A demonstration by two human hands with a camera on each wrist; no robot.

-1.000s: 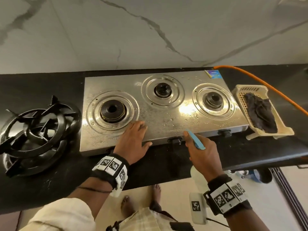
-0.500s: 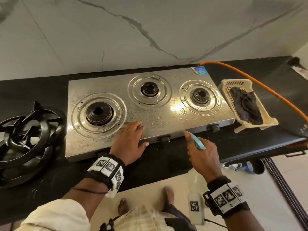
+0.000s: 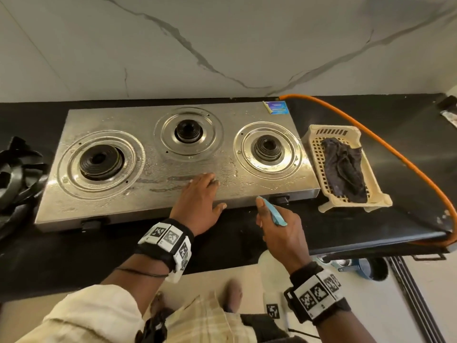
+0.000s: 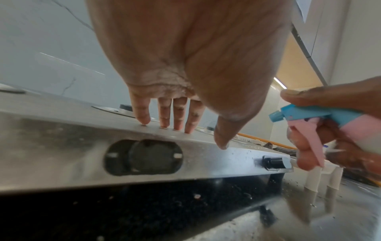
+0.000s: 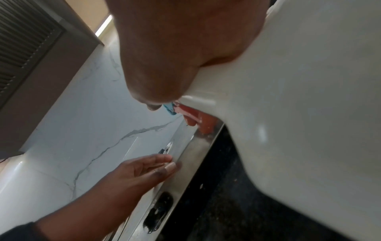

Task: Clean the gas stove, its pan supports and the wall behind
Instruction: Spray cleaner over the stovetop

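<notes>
On the black counter (image 3: 408, 134) sits the gas stove (image 3: 148, 194), top wet, likely slippery; left hand (image 3: 197, 201) lies flat on its near middle, fingers straight. Right hand (image 3: 282, 231) grips a spray bottle (image 4: 309, 114), fingers curled on the trigger. Pan supports (image 3: 14, 174) lie stacked far left: probably rigid and heavy, best taken by the rings. Blue sticker (image 3: 276, 107), far right corner: text unreadable.

A cream basket (image 3: 376, 194) (dark cloth (image 3: 345, 167) inside) sits near the counter (image 3: 408, 149)'s right edge.
</notes>
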